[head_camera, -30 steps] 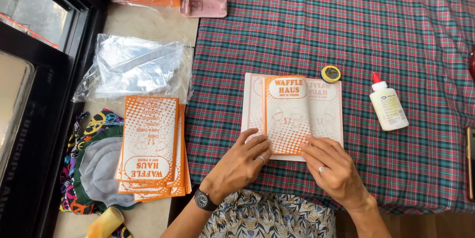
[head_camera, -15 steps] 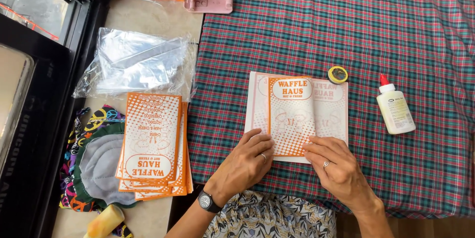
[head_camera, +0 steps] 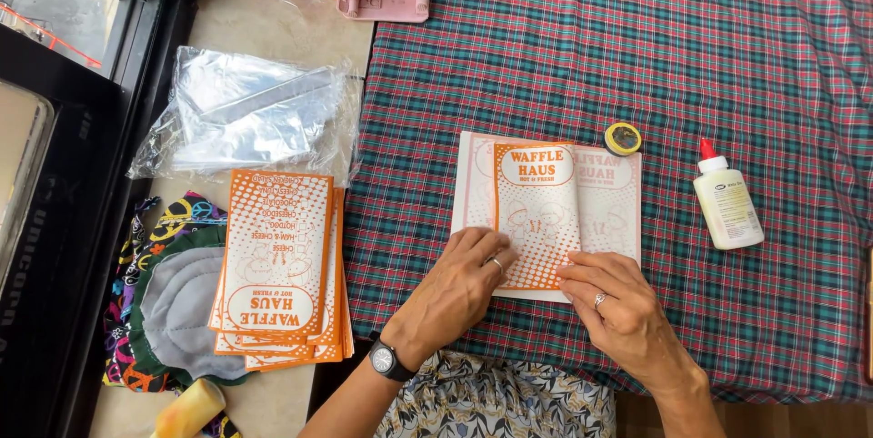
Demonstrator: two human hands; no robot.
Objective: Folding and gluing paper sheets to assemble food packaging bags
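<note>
2 hands press a folded paper sheet [head_camera: 546,215] flat on the plaid-covered bench [head_camera: 727,56]. The left hand [head_camera: 459,279] lies open, fingers spread on the sheet's near left corner; the right hand [head_camera: 618,302] rests open on its near right edge, gripping nothing. To crease well, I judge both palms should hold firm while fingertips run along the orange flap's edges. The sheet's long axis runs away from the hands, its printed heading at the far end. Beyond the right hand sit a tape roll [head_camera: 623,138] and a glue bottle [head_camera: 726,206].
</note>
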